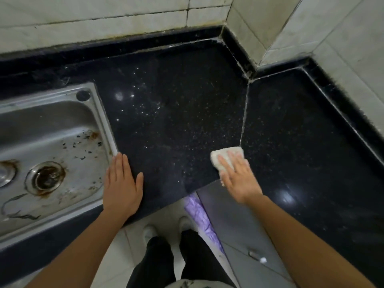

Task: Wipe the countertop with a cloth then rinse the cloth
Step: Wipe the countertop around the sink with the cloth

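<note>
a: right hand (239,177)?
b: flat on the cloth (223,154), palm down. fingers (225,163) straight and a bit spread, pressing on it, not curled round it. thumb side can't tell, it's hidden under the hand.
a: cloth where?
b: pale folded pad on the black countertop (176,121), near the front edge, at the inner corner. its far right corner touches the light seam (244,113) between the two slabs. the near half is under the hand.
a: left hand (122,183)?
b: also flat on the countertop, holds nothing. fingers (119,163) straight and close together, thumb out to the right. fingertips just beside the sink (99,113) rim, little-finger side close to it, contact can't tell.
a: hands apart?
b: well apart, bare counter between them.
a: sink?
b: steel, left of the counter, rust stains and dark specks in the basin, a rusty drain (46,177) at the bottom.
a: rest?
b: speckled counter with white flecks, tiled wall (104,23) behind and on the right. below the edge a grey cabinet door (234,221), a purple bag (199,213) beside it, dark trousers and pale shoes (149,232) on a light floor.
</note>
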Demonstrator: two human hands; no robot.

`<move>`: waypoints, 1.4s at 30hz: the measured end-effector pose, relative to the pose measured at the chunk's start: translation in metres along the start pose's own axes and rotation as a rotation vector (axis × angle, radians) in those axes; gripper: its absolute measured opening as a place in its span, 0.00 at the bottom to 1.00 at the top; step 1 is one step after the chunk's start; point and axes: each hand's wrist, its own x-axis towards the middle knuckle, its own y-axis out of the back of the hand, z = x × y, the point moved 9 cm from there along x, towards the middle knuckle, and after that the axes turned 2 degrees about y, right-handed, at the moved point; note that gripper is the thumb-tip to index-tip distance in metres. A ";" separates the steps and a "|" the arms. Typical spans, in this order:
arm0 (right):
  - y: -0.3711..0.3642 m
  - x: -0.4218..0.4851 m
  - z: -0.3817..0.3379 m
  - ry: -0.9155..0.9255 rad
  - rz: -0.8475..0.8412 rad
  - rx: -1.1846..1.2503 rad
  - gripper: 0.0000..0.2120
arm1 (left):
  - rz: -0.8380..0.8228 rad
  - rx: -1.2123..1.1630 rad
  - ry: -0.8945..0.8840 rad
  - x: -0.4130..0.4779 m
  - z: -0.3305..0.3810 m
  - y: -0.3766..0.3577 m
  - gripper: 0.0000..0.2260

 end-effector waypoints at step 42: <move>-0.041 0.000 -0.216 0.636 -0.160 -0.109 0.25 | -0.164 -0.208 -0.082 0.001 -0.044 -0.006 0.31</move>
